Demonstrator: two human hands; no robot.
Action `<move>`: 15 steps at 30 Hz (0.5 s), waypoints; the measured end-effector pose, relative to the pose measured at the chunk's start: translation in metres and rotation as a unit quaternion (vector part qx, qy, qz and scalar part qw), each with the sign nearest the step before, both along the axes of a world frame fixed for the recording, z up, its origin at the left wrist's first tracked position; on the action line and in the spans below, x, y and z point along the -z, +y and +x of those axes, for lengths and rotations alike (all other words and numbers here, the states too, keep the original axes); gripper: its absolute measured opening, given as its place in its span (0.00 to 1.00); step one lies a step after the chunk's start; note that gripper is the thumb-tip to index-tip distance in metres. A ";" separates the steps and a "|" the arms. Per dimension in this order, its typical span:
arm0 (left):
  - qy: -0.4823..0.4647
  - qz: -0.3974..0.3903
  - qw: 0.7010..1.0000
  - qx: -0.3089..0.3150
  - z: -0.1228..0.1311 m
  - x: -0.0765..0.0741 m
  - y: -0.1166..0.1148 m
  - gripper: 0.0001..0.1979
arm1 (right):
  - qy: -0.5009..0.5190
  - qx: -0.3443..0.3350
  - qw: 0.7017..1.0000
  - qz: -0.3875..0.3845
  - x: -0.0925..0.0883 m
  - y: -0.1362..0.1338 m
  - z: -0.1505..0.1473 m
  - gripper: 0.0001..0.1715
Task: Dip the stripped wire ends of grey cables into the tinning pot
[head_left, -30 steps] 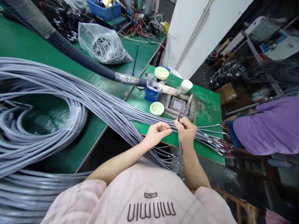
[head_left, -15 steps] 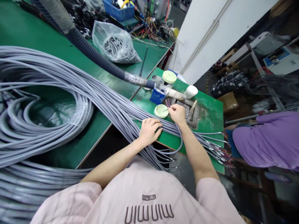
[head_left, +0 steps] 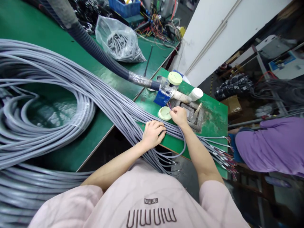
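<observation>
My right hand (head_left: 178,116) is closed on the end of a grey multi-core cable (head_left: 184,144). Its thin coloured wires (head_left: 169,105) stick out past my fingertips, some over the edge of a small pale-green tub (head_left: 164,113). From that hand the cable bends down in a loop beside the wrist. My left hand (head_left: 154,134) lies over the bundle of grey cables (head_left: 118,103), with its fingers curled round some of them. Stripped cable ends with coloured wires (head_left: 228,160) fan out at the right edge of the green board.
A ribbed hose (head_left: 102,57) runs to a blue box (head_left: 162,98) behind the tub. Nearby are a lidded pot (head_left: 175,78), a white jar (head_left: 196,94) and a dirty metal tray (head_left: 196,122). A plastic bag of grey pieces (head_left: 121,44) lies behind. A person in purple (head_left: 268,144) is at right.
Both hands keep almost the same places. The coloured wires at my right hand tilt slightly lower toward the tub. The whole view has shifted a little.
</observation>
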State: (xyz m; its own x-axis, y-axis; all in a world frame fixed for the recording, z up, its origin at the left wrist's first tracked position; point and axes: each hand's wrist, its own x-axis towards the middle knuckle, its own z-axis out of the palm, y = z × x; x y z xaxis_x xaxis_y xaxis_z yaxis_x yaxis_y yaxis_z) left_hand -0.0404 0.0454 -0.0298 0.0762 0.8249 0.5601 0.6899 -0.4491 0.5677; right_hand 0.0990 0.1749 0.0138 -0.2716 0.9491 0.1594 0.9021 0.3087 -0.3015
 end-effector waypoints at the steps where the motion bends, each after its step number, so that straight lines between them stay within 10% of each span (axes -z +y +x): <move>1: -0.001 0.000 1.000 0.000 0.000 0.000 0.000 0.06 | 0.007 0.001 1.000 0.007 -0.003 -0.001 0.002 0.12; 15: -0.027 -0.004 1.000 0.001 0.001 -0.003 0.002 0.05 | -0.029 0.184 0.978 0.092 -0.017 0.018 0.099 0.12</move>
State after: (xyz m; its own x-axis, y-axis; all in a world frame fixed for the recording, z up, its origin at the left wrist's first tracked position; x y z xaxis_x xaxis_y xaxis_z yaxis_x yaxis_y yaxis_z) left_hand -0.0395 0.0474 -0.0263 0.0475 0.8290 0.5572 0.6573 -0.4460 0.6075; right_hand 0.1984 0.1929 0.0306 0.0702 0.9407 0.3319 0.9763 0.0035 -0.2165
